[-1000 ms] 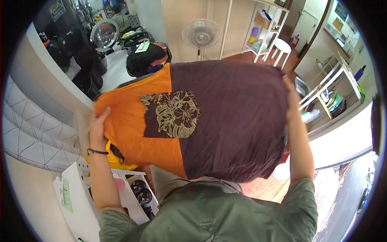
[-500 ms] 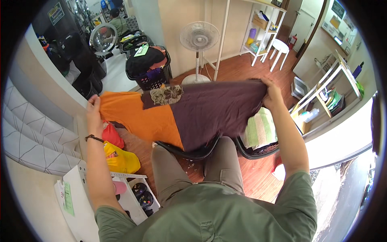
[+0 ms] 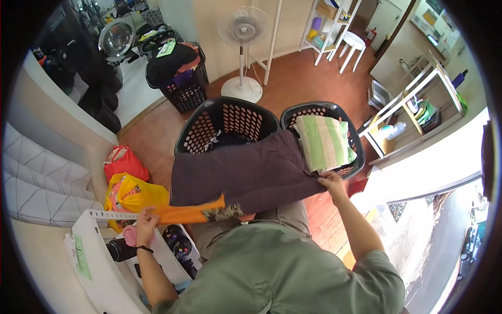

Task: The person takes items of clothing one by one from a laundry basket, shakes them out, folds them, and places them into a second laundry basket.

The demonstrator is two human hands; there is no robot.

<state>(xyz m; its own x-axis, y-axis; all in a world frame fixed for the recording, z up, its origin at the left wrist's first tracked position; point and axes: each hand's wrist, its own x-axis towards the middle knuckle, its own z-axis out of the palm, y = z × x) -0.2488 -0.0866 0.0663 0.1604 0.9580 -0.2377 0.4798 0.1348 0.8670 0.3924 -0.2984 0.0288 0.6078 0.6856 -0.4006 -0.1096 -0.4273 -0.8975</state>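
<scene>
A dark brown and orange shirt (image 3: pixel 235 170) is stretched sideways over my lap, its brown part lying across the near edge of a black laundry basket (image 3: pixel 194 125). My left hand (image 3: pixel 147 220) pinches the orange end, close to a white drawer unit. At the brown end, my right hand (image 3: pixel 330 183) grips the cloth beside a second black basket (image 3: pixel 361 152). Folded in that basket is a green and beige striped cloth (image 3: pixel 324 142), just beyond my right fingers. Inside the left basket some dark cloth shows; the shirt hides its near side.
A white stand fan (image 3: pixel 243 63) and another full laundry basket (image 3: pixel 178 78) stand farther back. Red (image 3: pixel 125 165) and yellow (image 3: pixel 141 193) bags sit on the floor at left, beyond the white drawer unit (image 3: pixel 104 251). A low shelf (image 3: pixel 408 120) is at right.
Both hands have come down and nearer to me, lowering the shirt from in front of the fan to my lap. The two baskets behind it now show.
</scene>
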